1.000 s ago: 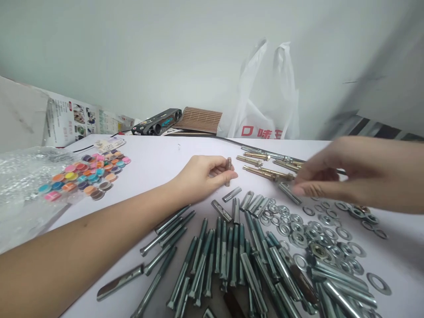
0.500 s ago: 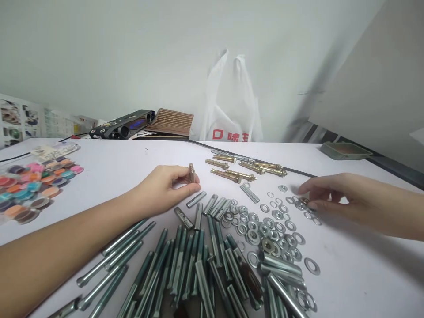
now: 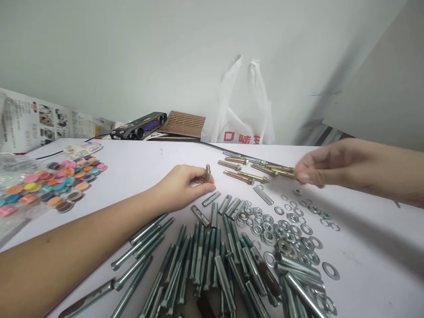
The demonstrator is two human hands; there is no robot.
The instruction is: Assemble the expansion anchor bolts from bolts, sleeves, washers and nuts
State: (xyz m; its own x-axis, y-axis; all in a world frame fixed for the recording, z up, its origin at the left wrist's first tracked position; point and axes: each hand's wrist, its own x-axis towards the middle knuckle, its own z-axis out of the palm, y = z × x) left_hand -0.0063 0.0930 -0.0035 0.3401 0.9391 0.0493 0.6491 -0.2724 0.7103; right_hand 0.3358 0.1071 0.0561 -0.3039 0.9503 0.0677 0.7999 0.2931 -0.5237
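My left hand [image 3: 185,185] rests on the table at the middle, its fingers closed around a short brassy anchor bolt [image 3: 208,173] held upright. My right hand [image 3: 334,167] is lifted over the right side, blurred, thumb and fingers pinched together. Whatever it pinches is too small and smeared to make out. Below it lie loose washers and nuts [image 3: 267,236]. Several assembled brassy anchor bolts [image 3: 239,176] lie beyond, between the two hands. Short split metal sleeves [image 3: 200,215] sit just in front of my left hand. A heap of greenish threaded studs [image 3: 198,256] spreads nearest me.
Long silver sleeves [image 3: 300,267] lie at the front right. Colourful discs [image 3: 66,176] and clear plastic wrap [image 3: 16,168] cover the left side. Along the back are a black speaker-like device [image 3: 139,126], a bamboo mat [image 3: 185,124] and a white plastic bag [image 3: 245,110].
My right hand has risen off the washers and moved toward the back, fingers now pinched. My left hand still holds the bolt. The view has turned slightly left.
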